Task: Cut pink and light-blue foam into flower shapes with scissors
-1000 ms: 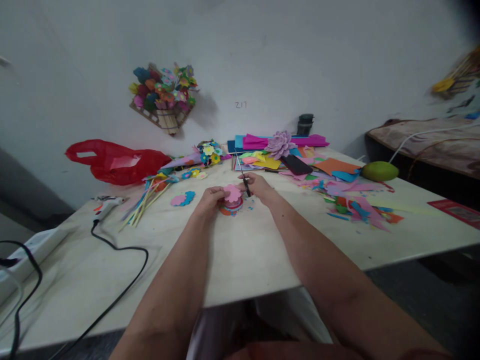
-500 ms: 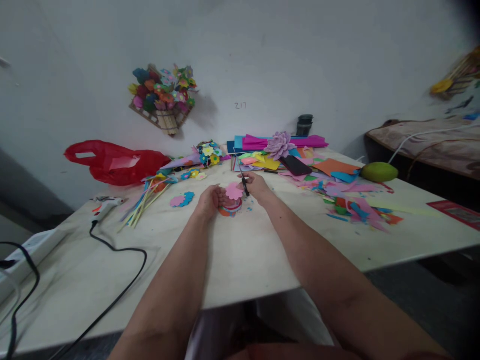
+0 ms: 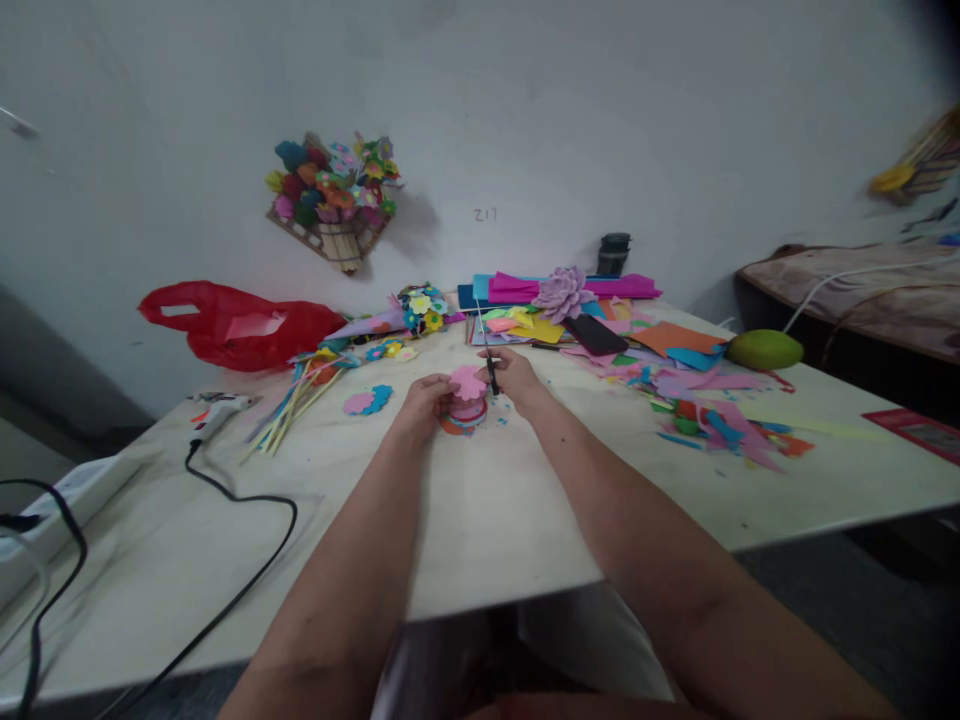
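Note:
Near the table's middle, my left hand [image 3: 429, 402] pinches the left edge of a pink scalloped paper flower [image 3: 468, 383]. My right hand [image 3: 513, 376] is closed around the black handles of a pair of scissors [image 3: 491, 368], whose blades point away towards the wall. The scissors are just right of the flower. Below the flower, round paper pieces [image 3: 463, 418] in red, blue and orange lie on the table, with tiny blue scraps beside them. A pink and a blue scalloped piece [image 3: 381, 398] lie to the left.
A red plastic bag [image 3: 240, 325], paper strips [image 3: 289, 410], a glue gun [image 3: 217, 415] with a black cord, and a power strip [image 3: 67, 500] occupy the left. Coloured sheets, a phone [image 3: 595, 335], paper scraps [image 3: 724, 415] and a green fruit [image 3: 765, 350] lie right.
The fingers of my left hand have closed in on the flower's edge. My right hand keeps its grip on the scissors. The whole view has shifted slightly.

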### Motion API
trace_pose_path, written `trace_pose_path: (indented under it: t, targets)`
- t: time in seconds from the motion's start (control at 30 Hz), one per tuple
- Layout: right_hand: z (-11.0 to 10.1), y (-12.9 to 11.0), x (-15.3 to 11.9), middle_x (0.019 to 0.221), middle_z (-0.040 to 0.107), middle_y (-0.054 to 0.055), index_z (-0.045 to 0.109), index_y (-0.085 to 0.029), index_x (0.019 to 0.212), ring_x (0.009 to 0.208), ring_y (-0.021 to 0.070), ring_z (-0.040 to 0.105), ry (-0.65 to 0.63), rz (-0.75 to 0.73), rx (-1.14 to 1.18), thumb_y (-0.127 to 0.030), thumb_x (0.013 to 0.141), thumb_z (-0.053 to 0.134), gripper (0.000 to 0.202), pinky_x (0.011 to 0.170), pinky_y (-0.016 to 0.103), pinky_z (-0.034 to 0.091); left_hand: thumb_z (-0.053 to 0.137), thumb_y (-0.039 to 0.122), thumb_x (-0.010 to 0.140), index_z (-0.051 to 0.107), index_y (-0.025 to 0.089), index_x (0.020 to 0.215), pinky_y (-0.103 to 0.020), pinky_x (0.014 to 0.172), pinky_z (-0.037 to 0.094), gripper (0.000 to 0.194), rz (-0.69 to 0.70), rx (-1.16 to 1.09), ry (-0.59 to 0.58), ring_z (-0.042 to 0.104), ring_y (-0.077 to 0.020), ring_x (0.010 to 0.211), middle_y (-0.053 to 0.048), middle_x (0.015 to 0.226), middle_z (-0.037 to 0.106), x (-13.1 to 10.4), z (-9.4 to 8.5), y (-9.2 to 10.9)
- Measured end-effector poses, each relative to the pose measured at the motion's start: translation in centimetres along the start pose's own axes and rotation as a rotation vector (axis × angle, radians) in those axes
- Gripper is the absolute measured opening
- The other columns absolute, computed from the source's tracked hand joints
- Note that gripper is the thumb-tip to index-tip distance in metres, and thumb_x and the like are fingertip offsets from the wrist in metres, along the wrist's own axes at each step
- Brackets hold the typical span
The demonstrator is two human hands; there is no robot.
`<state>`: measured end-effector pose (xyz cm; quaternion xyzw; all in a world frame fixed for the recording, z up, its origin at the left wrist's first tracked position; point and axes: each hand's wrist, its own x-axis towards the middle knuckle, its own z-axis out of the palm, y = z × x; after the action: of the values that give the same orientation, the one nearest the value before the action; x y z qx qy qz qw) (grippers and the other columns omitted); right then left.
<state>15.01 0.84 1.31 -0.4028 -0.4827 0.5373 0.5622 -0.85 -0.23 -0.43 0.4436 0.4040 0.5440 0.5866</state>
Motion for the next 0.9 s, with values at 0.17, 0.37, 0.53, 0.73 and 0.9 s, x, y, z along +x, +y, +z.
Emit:
trace_pose_path:
  t: [0.17,0.37,0.53,0.73,0.9]
  targets:
    - [0.0,-0.1,-0.1,0.053,0.056,-0.008,0.058,-0.017,0.09,0.046,0.0091,0.053,0.002,0.016,-0.016,-0.017,0.057,0.077,0.038,0.049,0.021,0.041,0.072,0.018,0.053,0.061,0.014,0.062,-0.027,0.059,0.052,0.015,0.014,-0.007,0.04,0.062,-0.0144,0.051,-0.004,0.056,0.065,-0.1,0.1,0.2]
    - [0.0,0.1,0.1,0.056,0.057,-0.006,0.058,-0.017,0.092,0.05,0.0106,0.056,0.042,-0.001,-0.016,-0.019,0.06,0.076,0.036,0.051,0.022,0.043,0.061,0.045,0.072,0.06,0.015,0.061,-0.03,0.059,0.05,0.032,-0.078,-0.054,0.077,0.062,-0.0174,0.054,-0.006,0.055,0.062,0.2,0.1,0.9]
    - [0.0,0.2,0.3,0.057,0.058,-0.006,0.058,-0.017,0.095,0.05,0.0106,0.055,0.053,-0.008,-0.005,-0.02,0.061,0.075,0.037,0.052,0.022,0.042,0.071,0.028,0.059,0.061,0.015,0.062,-0.025,0.053,0.043,0.017,0.042,0.041,0.095,0.057,-0.0134,0.052,-0.002,0.056,0.06,-0.3,0.2,1.0]
    - [0.1,0.0,0.0,0.056,0.058,-0.006,0.057,-0.017,0.093,0.049,0.0102,0.055,0.044,-0.023,0.017,-0.019,0.061,0.075,0.037,0.05,0.022,0.042,0.075,0.025,0.051,0.061,0.015,0.061,-0.024,0.052,0.041,0.019,0.105,0.095,0.08,0.055,-0.0117,0.052,-0.001,0.057,0.059,-0.4,0.3,0.7]
    - [0.3,-0.2,-0.3,0.055,0.057,-0.006,0.056,-0.017,0.091,0.048,0.0106,0.056,0.038,-0.017,0.013,-0.018,0.061,0.076,0.036,0.052,0.022,0.043,0.076,0.029,0.053,0.062,0.016,0.063,-0.024,0.052,0.041,0.022,0.174,0.123,0.138,0.055,-0.0128,0.055,-0.001,0.059,0.059,0.0,0.2,0.8]
